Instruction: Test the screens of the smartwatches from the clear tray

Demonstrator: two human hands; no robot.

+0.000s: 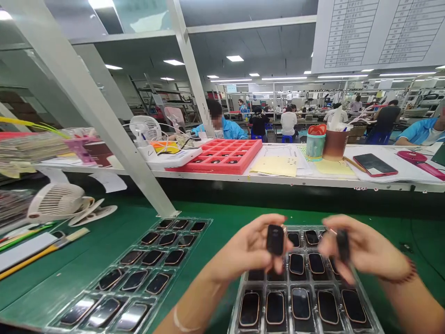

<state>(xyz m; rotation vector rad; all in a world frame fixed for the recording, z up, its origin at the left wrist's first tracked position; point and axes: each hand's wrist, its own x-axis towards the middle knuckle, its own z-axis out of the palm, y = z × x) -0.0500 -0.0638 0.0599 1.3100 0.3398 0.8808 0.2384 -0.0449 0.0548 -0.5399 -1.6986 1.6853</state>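
Left hand [255, 247] pinches dark rectangular piece [275, 240], broad side to camera; right hand [369, 247] grips second dark piece [342, 246], near edge-on, blurred. Both pieces above clear tray [263, 308]; hands hide some pockets, frame cuts near side. Other tray [91, 286], left: glare on nearest screens.

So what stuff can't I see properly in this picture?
All in the head view:
The dark piece in the right hand: blurred, details lost.
The tray under the hands: near end cut off by the bottom edge.
Some black-faced pieces there: partly hidden behind the left hand.
The paper sheet: writing too small, top cut off.
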